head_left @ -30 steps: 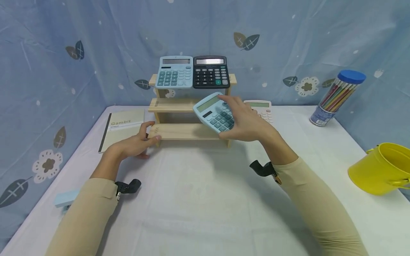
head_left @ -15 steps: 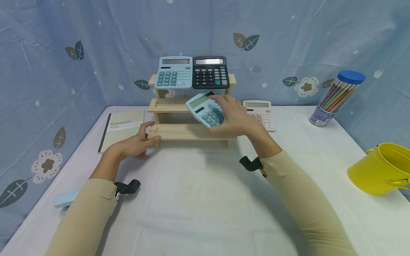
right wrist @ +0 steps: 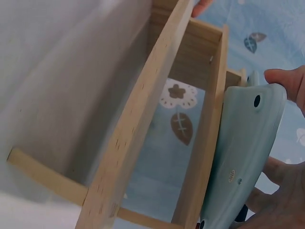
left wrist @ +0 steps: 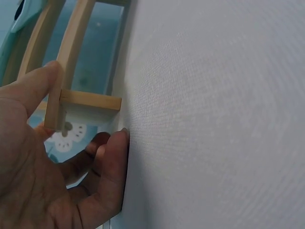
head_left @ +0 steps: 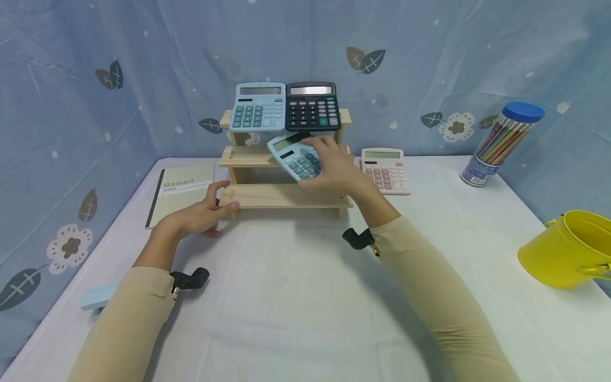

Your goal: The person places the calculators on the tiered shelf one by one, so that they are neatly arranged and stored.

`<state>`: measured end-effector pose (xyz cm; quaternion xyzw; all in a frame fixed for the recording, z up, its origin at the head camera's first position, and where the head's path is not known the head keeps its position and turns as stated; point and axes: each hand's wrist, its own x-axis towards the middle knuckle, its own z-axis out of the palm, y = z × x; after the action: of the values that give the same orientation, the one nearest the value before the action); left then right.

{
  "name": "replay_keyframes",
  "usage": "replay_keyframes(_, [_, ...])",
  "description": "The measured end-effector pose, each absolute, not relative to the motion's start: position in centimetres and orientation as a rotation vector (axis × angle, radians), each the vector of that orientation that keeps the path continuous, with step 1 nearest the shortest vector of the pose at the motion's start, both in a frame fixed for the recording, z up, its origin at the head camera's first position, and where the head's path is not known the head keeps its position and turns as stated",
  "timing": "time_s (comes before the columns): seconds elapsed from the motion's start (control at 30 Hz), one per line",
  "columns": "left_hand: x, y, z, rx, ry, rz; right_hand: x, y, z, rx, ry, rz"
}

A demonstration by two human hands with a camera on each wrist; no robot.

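My right hand (head_left: 336,170) grips a light blue calculator (head_left: 297,160) by its right side, tilted, over the middle step of a three-step wooden rack (head_left: 286,196). In the right wrist view the calculator's smooth back (right wrist: 245,148) shows close along the step's front edge. At the rack's left end, my left hand (head_left: 195,216) holds the lowest step, its thumb on the board in the left wrist view. Another light blue calculator (head_left: 259,107) and a black calculator (head_left: 313,107) lean side by side on the top step.
A pink calculator (head_left: 385,171) lies right of the rack, a notebook (head_left: 181,193) to its left. A clear tub of pencils (head_left: 501,144) and a yellow bucket (head_left: 565,252) stand on the right. A light blue object (head_left: 97,296) is partly behind the left sleeve.
My right hand has carried the light blue calculator left and slightly back over the middle step, uncovering the pink calculator. My left hand stays on the rack.
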<state>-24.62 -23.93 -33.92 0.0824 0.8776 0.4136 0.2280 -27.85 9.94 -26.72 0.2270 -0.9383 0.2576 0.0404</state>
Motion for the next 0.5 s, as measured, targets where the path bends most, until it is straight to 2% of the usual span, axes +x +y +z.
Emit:
replay_keyframes(0.33, [-24.6,-23.9,-33.8,0.22,2.43,1.127,-28.6,8.5,-27.2,0.609,-2.853,0.848])
replay_keyframes(0.5, [-24.6,-24.1,-33.9,0.22,2.423,1.139,-29.0,8.3,-26.9,0.71,-2.857,0.877])
